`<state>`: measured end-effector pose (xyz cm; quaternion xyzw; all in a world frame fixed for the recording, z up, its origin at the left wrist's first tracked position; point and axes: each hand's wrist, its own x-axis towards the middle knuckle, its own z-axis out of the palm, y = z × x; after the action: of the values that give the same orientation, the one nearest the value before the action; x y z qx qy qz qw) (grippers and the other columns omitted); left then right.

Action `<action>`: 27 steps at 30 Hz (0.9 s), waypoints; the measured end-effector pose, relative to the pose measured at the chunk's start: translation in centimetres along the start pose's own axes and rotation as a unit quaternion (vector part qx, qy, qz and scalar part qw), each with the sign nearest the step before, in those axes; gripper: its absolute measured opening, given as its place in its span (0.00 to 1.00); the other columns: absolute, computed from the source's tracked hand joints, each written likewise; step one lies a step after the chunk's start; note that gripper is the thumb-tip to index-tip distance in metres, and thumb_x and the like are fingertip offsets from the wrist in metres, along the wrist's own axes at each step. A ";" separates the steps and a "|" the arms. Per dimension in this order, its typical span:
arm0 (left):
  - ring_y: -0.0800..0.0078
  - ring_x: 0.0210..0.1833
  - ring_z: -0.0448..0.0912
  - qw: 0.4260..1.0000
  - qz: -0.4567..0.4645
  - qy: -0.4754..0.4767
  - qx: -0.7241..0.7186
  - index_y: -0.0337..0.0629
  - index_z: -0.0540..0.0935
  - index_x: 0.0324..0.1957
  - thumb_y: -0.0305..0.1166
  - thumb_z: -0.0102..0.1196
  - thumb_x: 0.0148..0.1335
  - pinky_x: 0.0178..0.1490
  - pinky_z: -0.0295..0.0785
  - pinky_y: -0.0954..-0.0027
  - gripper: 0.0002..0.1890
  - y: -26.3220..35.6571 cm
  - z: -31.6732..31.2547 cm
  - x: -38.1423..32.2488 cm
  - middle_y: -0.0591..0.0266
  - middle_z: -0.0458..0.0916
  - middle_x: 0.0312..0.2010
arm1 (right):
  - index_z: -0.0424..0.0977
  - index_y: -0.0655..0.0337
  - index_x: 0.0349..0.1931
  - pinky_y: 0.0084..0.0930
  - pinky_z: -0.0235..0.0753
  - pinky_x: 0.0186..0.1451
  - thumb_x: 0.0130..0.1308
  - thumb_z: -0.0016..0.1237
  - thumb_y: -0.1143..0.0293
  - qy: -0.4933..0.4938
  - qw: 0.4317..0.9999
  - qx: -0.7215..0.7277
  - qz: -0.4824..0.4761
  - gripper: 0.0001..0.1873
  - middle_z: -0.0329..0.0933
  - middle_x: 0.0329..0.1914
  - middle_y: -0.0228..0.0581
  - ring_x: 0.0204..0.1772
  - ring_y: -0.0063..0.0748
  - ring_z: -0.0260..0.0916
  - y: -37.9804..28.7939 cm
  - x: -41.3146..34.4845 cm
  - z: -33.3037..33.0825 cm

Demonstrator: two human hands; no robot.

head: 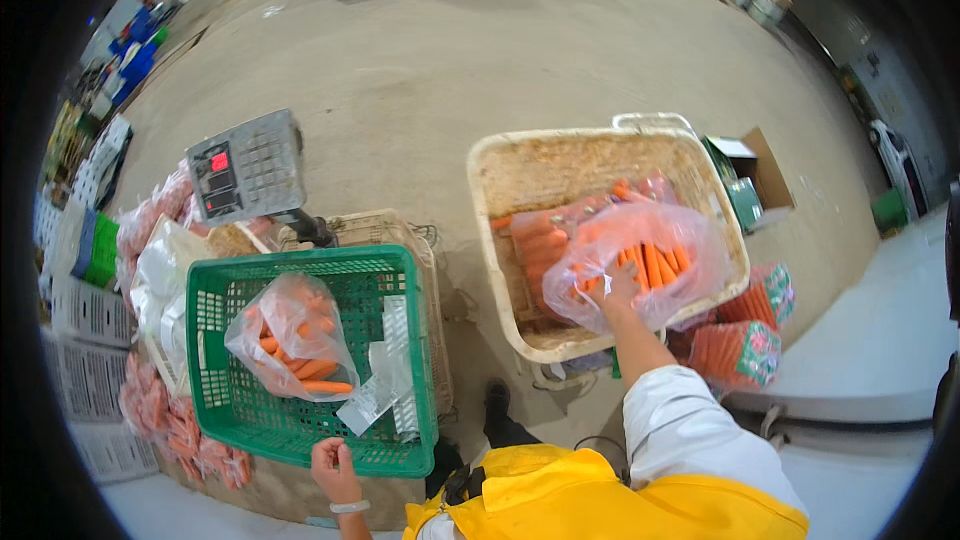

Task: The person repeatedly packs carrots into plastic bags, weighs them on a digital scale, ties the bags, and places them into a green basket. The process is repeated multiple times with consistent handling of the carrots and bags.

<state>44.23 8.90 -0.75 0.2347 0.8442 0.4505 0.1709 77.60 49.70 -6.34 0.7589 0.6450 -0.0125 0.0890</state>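
Observation:
My right hand [621, 286] reaches into an open clear plastic bag [701, 240] of loose carrots [654, 264]. Its fingers touch the carrots; whether they grip any is hidden. That bag lies in a cream plastic basket [517, 139], over other bagged carrots [538, 247]. By the front rim of a green plastic crate [300, 457], my left hand [335, 469] has its fingers curled, with nothing visible in them. Inside the crate sits another clear bag [289, 292], partly filled with carrots [319, 369]. Strips of printed labels [375, 394] lie at its right side.
Behind the green crate stands a weighing scale's display [247, 165] with lit red digits. Filled carrot packs [739, 352] lie right of the basket, near an open cardboard box [769, 172]. Bagged carrots [161, 412] and white plastic bags [165, 270] are at the left.

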 end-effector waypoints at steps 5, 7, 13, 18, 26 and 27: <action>0.84 0.25 0.66 0.998 -0.029 -0.024 -0.056 0.37 0.74 0.34 0.24 0.52 0.58 0.28 0.64 0.82 0.03 -0.2 0.7 -0.1 0.69 0.70 0.26 | 0.48 0.56 0.64 0.43 0.69 0.48 0.28 0.68 0.48 0.009 0.997 0.026 -0.073 0.60 0.60 0.50 0.49 0.55 0.47 0.60 1.6 0.7 0.4; 0.86 0.25 0.67 0.999 -0.015 -0.017 -0.046 0.37 0.74 0.35 0.23 0.50 0.59 0.28 0.64 0.83 0.03 0.1 1.1 0.2 0.70 0.70 0.26 | 0.52 0.59 0.61 0.42 0.69 0.49 0.29 0.68 0.50 -0.007 0.997 0.028 -0.069 0.56 0.60 0.50 0.49 0.55 0.49 0.60 2.0 1.1 1.5; 0.85 0.25 0.68 0.997 -0.002 -0.037 -0.062 0.37 0.74 0.35 0.23 0.51 0.58 0.28 0.65 0.82 0.03 0.8 2.7 1.0 0.69 0.71 0.27 | 0.55 0.62 0.59 0.43 0.67 0.50 0.43 0.59 0.64 0.049 0.996 0.023 -0.064 0.41 0.61 0.49 0.53 0.55 0.51 0.59 2.4 3.2 3.9; 0.83 0.24 0.69 0.998 0.038 -0.040 -0.028 0.38 0.75 0.31 0.22 0.52 0.56 0.28 0.65 0.81 0.01 2.9 4.2 0.2 0.67 0.73 0.27 | 0.60 0.63 0.54 0.42 0.67 0.50 0.48 0.55 0.68 0.030 0.991 0.105 -0.082 0.31 0.64 0.46 0.54 0.51 0.51 0.63 2.9 3.3 3.9; 0.71 0.41 0.75 0.927 0.118 -0.329 -0.136 0.39 0.72 0.50 0.26 0.60 0.49 0.37 0.73 0.75 0.23 13.3 19.9 -2.3 0.58 0.73 0.40 | 0.64 0.69 0.50 0.37 0.69 0.53 0.35 0.67 0.59 -0.053 0.971 0.223 -0.074 0.41 0.72 0.42 0.56 0.49 0.49 0.70 4.1 3.4 3.4; 0.62 0.50 0.71 0.924 0.165 -0.328 -0.110 0.39 0.64 0.57 0.28 0.62 0.47 0.46 0.72 0.67 0.33 14.3 23.3 -1.9 0.54 0.67 0.51 | 0.65 0.70 0.50 0.37 0.69 0.54 0.33 0.67 0.58 -0.085 0.964 0.245 -0.066 0.42 0.73 0.43 0.56 0.49 0.49 0.70 4.5 3.8 3.3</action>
<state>60.97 30.65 -1.08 0.4846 0.6357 0.4604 0.3862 82.92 52.20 -9.59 0.7093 0.6611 -0.2401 -0.0463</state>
